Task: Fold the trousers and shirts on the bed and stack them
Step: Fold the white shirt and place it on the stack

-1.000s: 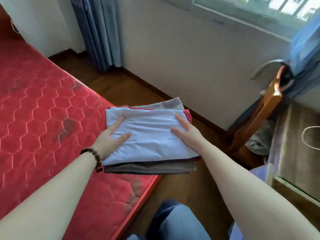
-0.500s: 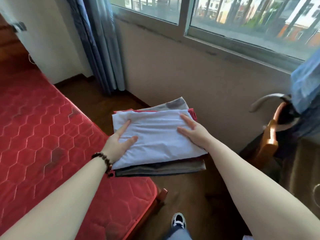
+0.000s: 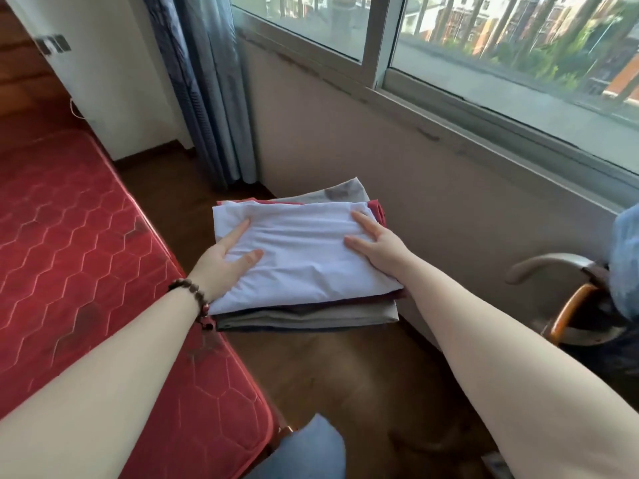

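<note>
Beside the red bed [image 3: 79,257], above the wooden floor [image 3: 332,382]: folded clothes stack [image 3: 304,305], white garment [image 3: 304,257] topmost, being carried clear of the mattress; left hand [image 3: 224,261] and right hand [image 3: 377,243] clasping its sides, thumbs lying on top, remaining fingers hidden underneath.

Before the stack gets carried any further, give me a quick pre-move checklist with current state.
1. Both hands on the stack: ok. Left hand and right hand hold opposite sides, thumbs on the white top garment.
2. Grip under the bottom layer: cannot tell, fingers hidden beneath.
3. Layers aligned: not ok. The grey garment juts out at the near edge, the red garment peeks out at the far right.
4. Stack supported by the bed: not ok, it hangs over the floor.
5. Path to the right: not ok, chair stands there.
</note>
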